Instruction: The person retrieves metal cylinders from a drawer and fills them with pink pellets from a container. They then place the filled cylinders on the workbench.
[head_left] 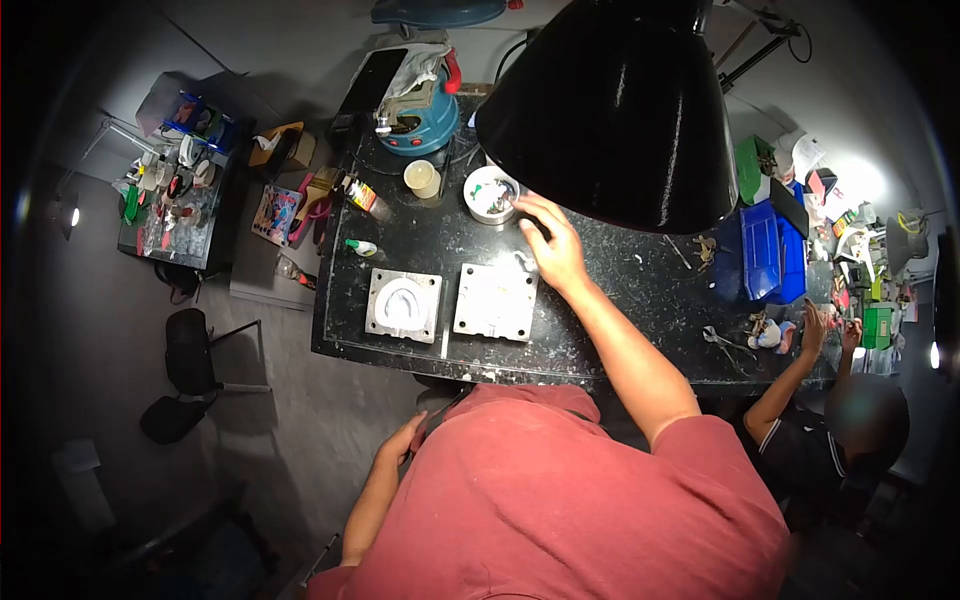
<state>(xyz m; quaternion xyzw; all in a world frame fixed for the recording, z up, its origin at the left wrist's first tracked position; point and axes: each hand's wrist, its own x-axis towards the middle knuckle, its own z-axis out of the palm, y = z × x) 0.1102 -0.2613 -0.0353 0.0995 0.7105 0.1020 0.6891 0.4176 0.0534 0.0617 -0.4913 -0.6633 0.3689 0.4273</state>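
My right hand (555, 250) reaches across the black worktop. Its fingers are stretched out and apart from the thumb, with the fingertips at the right rim of a round white pot (491, 215). Small green, white and dark bits lie inside this pot. Down at my left side, my left hand (403, 438) rests by my lap with its fingers loosely extended, partly hidden by my shirt. In front of me lie two square metal mould halves: the left mould half (378, 325) has an oval, ring-like shape in it, and the right mould half (497, 300) has a pale face.
A black lamp shade (620, 110) hangs over the worktop. Behind the pot stand a cream cup (422, 180) and a blue machine (430, 125). A small green-capped bottle (362, 248) lies left. At right are blue bins (765, 255), pliers (728, 343) and a co-worker's hands (814, 328).
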